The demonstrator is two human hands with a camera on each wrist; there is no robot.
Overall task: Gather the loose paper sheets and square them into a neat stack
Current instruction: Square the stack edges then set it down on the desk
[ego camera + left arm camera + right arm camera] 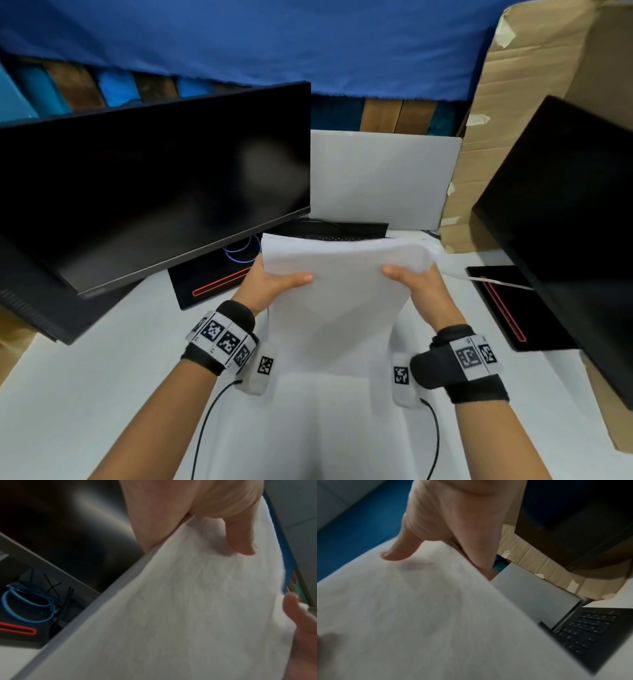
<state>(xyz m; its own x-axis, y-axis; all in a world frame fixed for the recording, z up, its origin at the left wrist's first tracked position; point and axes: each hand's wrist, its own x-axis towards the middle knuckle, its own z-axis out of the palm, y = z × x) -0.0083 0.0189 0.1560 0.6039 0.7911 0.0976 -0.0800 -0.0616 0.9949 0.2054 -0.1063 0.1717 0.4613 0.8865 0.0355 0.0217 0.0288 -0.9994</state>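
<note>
Head view shows your left hand (274, 284) and right hand (416, 284) clamped on opposite side edges of the paper stack (337, 308), thumbs on top, holding it tilted above the tabletop (102, 394) between them. Loosen both grips slightly, tap the near edge down on the tabletop, then turn it and tap a side edge so the fanned far corners by your right hand fall flush.

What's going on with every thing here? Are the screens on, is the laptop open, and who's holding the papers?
Paper stack: gathered, held up off the table, tilted.
Left hand: grips the stack's left edge, thumb on top.
Right hand: grips the stack's right edge, thumb on top.
Left monitor: screen dark.
Right monitor: screen dark.
Laptop: lid open.
Blue cable: coiled, lying behind the left monitor.
</note>
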